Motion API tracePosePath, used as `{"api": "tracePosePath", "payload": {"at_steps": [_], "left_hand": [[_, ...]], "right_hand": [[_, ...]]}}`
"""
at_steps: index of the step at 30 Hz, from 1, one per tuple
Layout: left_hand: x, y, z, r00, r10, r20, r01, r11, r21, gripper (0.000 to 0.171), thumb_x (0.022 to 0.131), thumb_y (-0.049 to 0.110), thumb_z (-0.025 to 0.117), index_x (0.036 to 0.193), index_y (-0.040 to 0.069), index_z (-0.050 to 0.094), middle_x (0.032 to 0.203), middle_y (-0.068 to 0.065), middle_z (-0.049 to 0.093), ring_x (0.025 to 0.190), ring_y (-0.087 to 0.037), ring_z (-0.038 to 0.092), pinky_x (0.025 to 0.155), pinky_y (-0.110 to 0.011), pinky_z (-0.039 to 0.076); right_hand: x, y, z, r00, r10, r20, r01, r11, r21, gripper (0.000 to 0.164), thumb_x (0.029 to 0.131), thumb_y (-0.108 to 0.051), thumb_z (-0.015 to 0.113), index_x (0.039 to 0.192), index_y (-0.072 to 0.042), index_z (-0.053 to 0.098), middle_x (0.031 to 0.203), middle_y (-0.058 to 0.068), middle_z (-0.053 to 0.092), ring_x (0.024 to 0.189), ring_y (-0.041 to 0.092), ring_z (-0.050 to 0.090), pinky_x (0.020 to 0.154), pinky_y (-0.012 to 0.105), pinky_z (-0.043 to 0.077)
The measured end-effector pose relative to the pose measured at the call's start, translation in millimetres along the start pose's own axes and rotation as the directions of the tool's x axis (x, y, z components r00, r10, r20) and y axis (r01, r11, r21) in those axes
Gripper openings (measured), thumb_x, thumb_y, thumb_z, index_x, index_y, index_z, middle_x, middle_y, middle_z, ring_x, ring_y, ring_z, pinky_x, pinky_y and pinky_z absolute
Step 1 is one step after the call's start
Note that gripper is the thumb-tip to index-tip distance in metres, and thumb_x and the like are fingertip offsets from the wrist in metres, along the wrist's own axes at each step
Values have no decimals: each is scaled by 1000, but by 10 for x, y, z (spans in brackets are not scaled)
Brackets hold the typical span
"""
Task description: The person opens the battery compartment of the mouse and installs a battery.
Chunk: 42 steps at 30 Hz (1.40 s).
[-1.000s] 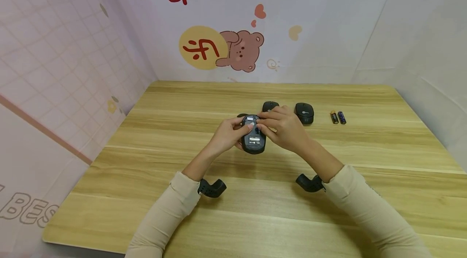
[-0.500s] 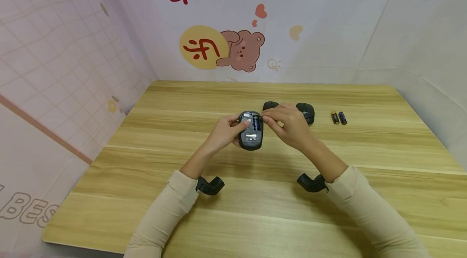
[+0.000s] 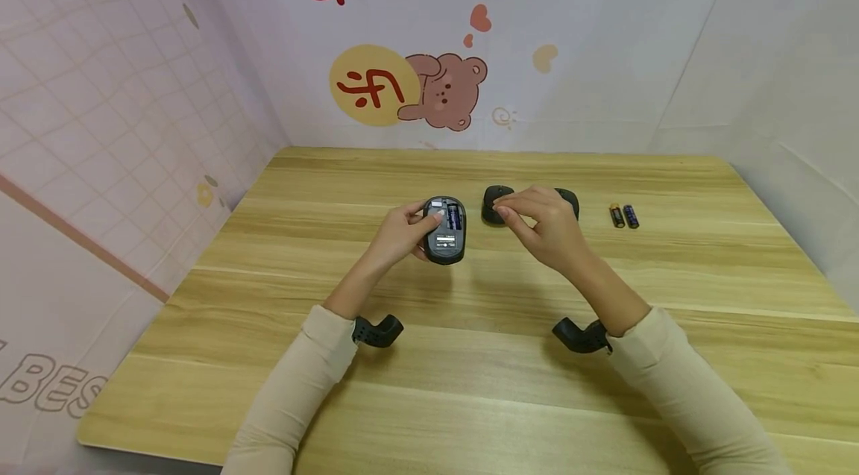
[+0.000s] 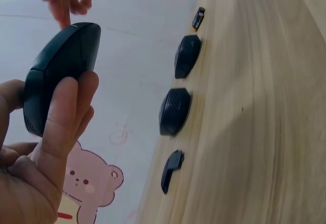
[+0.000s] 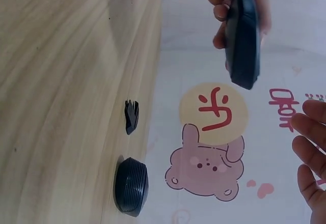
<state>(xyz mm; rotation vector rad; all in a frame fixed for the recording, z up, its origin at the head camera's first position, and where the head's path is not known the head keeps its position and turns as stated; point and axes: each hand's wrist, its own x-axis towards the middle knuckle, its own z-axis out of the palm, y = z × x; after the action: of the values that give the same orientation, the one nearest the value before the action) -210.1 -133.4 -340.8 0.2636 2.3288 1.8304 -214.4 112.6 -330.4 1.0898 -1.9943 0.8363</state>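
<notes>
Left hand (image 3: 404, 230) is gripping one black mouse (image 3: 444, 252) near the centre of the head view, holding it up off the desk (image 3: 483, 400). The underside is facing the head camera; the thumb is lying on it, and in the left wrist view the fingers are curling round the shell.

Right hand (image 3: 545, 229) is hovering right of centre, apart from the held mouse. Its fingers are bending loosely; in the head view the thumb tip is sitting close to the fingertips, while the right wrist view is showing a gap there, nothing visible in the grasp.

Counts: three mice total, one in hand, two resting on the desk at upper centre-right. The left one (image 3: 491, 212) is showing just beyond the right fingertips; the right one (image 3: 570, 199) is hiding partly behind the right hand. Two loose batteries are lying side by side at upper right: one black-and-gold (image 3: 616, 216), one blue (image 3: 631, 217). One small black piece (image 4: 171, 171) is lying on the desk, lower centre in the left wrist view.

Containers: the battery compartment (image 3: 459, 218) at the underside's upper right is sitting uncovered, with a dark blue cell (image 3: 452, 218) showing inside; can't tell whether a second is in there.
</notes>
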Motion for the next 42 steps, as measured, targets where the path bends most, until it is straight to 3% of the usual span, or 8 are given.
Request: {"api": "tracePosePath", "payload": {"at_steps": [7,11,17,24,31,37,42], "left_hand": [[138,-121,-190,998,-23,-56,24,999,21,49,94,19,59,134,-2,42,101,-26,65,56,-17,64,54,-44,58],[236,-202,-300,996,-26,-88,32,998,61,49,94,21,58,135,0,43,101,-27,65,55,-16,64,61,-53,56],[318,-277,-396,985,-110,-131,119,991,68,51,96,22,53,141,4,39,111,-25,63,56,-15,62,66,-52,57],[409,-368,-454,975,-179,-131,188,980,62,54,94,20,49,146,8,35,121,-24,56,72,-21,63,73,-48,57],[505,-471,-487,969,-223,-107,232,970,76,55,97,19,50,148,11,33,128,-23,51,82,-27,63,65,-34,59],[567,-545,-484,971,-211,-112,222,970,97,55,98,21,52,148,12,32,125,-24,51,83,-28,63,59,-28,58],[595,-596,-469,970,-200,-135,215,971,103,55,98,20,53,148,10,32,124,-26,53,78,-25,63,57,-26,58]], "right_hand": [[-21,26,-22,1000,0,14,0,1000,14,42,98,-32,52,89,2,74,87,13,71,80,28,62,72,43,50],[-49,26,-12,1000,3,12,-3,1000,17,44,98,-34,51,88,2,74,86,12,71,79,28,62,71,43,49],[-95,31,2,1000,9,21,-9,1000,6,43,98,-33,51,88,2,74,87,13,71,80,30,64,71,44,48],[-130,44,-13,999,36,31,-36,999,17,17,90,-12,64,88,1,74,88,12,71,81,28,63,71,41,47],[-147,56,-21,999,33,38,-33,999,7,19,91,-14,64,88,2,74,88,12,71,81,29,63,71,43,48],[-154,54,-11,997,47,54,-48,999,4,9,83,-3,68,87,2,74,89,13,71,81,29,63,73,43,48],[-162,54,-15,997,47,66,-47,999,8,10,85,-6,68,87,1,75,89,13,71,80,29,63,72,42,48]]}}
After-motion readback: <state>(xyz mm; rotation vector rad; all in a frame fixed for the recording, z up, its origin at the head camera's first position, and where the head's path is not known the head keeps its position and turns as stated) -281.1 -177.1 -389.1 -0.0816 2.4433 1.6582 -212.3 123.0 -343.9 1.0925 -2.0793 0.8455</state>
